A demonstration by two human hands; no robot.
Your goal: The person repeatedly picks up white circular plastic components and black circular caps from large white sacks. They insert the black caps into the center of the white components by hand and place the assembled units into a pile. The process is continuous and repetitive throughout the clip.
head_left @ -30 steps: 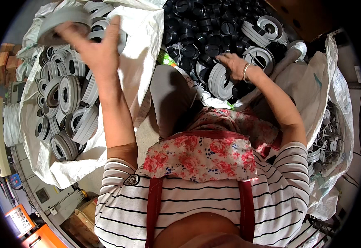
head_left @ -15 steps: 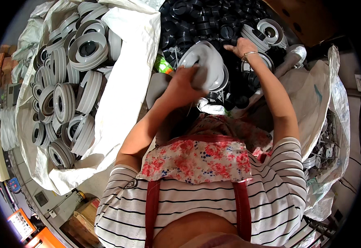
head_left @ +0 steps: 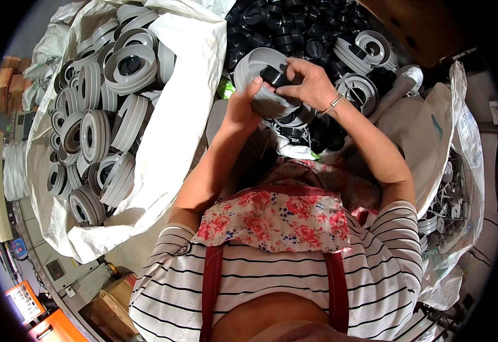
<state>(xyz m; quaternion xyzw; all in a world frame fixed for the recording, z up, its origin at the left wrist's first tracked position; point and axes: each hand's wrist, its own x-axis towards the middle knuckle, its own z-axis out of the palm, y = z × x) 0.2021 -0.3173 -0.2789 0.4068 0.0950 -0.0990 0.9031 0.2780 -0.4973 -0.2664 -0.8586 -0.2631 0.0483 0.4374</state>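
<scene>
A grey ribbed plastic ring part (head_left: 258, 64) is tilted up in front of me, with my left hand (head_left: 242, 107) closed on its near left side. Between the thumb and fingers of my right hand (head_left: 310, 85) is a black threaded plastic cap (head_left: 275, 76), held at the opening in the middle of the grey part. Whether the cap sits in that opening cannot be made out. Just below my hands lie another pale ring part and some black caps (head_left: 323, 137). A big heap of black caps (head_left: 294, 28) spreads behind them.
At left, a white woven sack (head_left: 189, 74) holds many grey rings with black centres (head_left: 126, 68). More grey ring parts (head_left: 358, 91) rest right of my hands. A second sack (head_left: 465, 137) with grey scraps stands far right; a brown box (head_left: 414, 28) is behind.
My right hand has come left from the heap with a black cap and met the grey part. My left hand has turned that part and holds it steadier.
</scene>
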